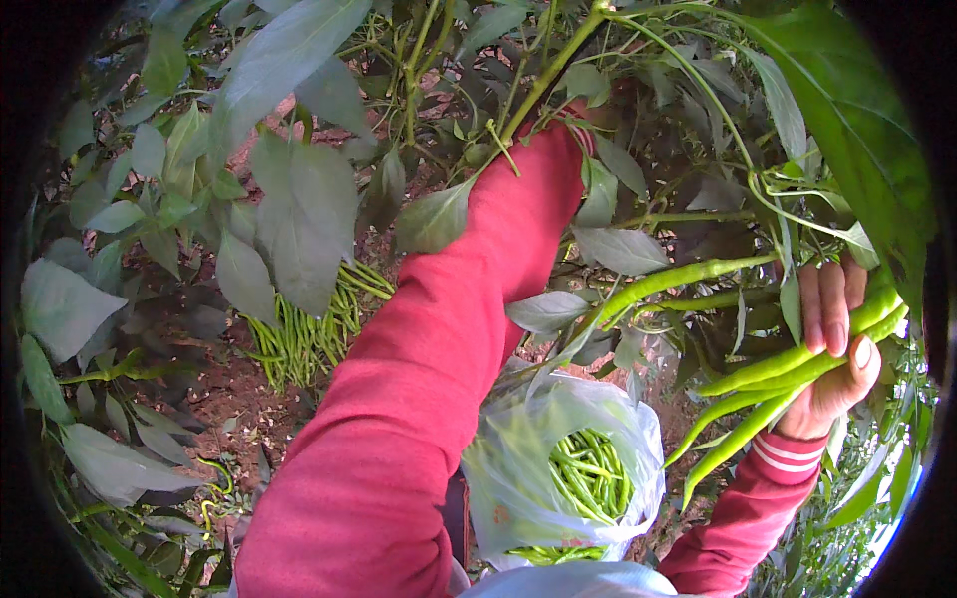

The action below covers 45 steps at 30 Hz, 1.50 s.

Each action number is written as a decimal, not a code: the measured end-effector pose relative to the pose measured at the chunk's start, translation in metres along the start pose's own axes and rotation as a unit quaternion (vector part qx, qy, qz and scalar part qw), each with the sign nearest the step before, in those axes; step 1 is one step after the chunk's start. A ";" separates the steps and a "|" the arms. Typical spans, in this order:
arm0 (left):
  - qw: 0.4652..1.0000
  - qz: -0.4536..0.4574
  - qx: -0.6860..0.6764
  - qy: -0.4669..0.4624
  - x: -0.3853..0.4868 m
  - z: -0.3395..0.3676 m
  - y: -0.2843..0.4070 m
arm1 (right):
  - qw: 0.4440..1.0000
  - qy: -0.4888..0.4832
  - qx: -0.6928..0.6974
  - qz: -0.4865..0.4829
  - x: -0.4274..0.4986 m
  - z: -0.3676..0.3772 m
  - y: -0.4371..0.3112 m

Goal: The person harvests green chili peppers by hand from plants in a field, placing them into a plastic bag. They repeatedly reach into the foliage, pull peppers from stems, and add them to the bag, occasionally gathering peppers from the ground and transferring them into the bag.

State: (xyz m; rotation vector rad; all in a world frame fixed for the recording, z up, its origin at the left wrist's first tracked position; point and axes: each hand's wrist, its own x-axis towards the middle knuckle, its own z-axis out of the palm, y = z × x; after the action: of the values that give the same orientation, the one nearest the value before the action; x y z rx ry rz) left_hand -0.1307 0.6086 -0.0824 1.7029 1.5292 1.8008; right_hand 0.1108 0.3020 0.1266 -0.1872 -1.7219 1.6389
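Note:
Several long green chili peppers point(777, 371) lie across my right hand point(834, 344), pinched between its thumb and fingers at the right of the view. Their tips point down and to the left. My left arm, in a red sleeve point(419, 359), reaches up through the middle into the pepper plant. Leaves and shade hide most of the left hand beyond the cuff, so its fingers cannot be made out. Left of my right hand, more green peppers point(673, 279) stretch out beside the leaves. Beneath them stands a translucent plastic bag point(508, 463) with many green peppers inside point(591, 475).
A heap of green peppers point(306, 336) lies on the reddish soil point(232, 396) left of my arm. Pepper foliage point(299, 209) surrounds the hands, and a thick green stem point(553, 71) slants above the left forearm. One large leaf point(845, 127) hangs close at upper right.

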 end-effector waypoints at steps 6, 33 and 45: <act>1.000 0.000 -0.014 0.006 0.012 0.000 0.008 | 1.000 -0.006 -0.028 0.010 -0.002 0.000 -0.003; 0.989 -0.076 0.025 0.127 -0.119 -0.079 0.048 | 0.994 0.058 -0.081 -0.035 -0.003 0.004 -0.008; 0.978 -0.103 0.022 0.182 -0.130 -0.073 0.034 | 0.996 0.032 -0.084 0.020 -0.005 0.000 -0.013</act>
State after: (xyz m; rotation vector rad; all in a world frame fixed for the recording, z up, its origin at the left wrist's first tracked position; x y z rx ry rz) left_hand -0.1368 0.4601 -0.1174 1.2205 1.8216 2.0572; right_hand 0.1194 0.2972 0.1363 -0.3545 -1.8174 1.4993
